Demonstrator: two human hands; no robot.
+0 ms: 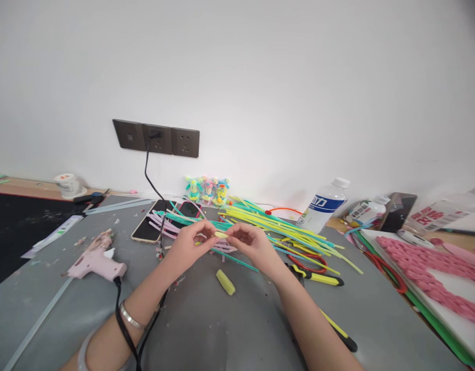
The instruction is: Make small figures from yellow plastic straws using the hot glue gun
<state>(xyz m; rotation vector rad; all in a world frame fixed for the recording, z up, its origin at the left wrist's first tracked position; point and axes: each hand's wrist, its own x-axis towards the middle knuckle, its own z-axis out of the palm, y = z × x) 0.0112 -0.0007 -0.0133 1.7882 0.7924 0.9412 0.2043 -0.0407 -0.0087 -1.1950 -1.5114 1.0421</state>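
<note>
Between the fingertips of both hands is a small pale yellow piece (220,235), perhaps fuzzy stem material; its exact kind is too small to make out. My left hand (194,243) pinches its left end, and my right hand (250,246) pinches the right end. On the grey mat below them lies a separate yellow-green roll (225,282), touched by neither hand. Behind the hands spreads a loose pile of yellow, teal and lilac pipe cleaners (283,226). Yellow-and-black handled pliers (318,276) lie right of my right hand.
A pink glue gun (96,260) rests at left, its black cord crossing near my left forearm. Phones (146,229) and small pipe-cleaner figures (208,191) sit toward the wall. A bottle (324,206) stands back right, near pink braided work (426,273) on a white board.
</note>
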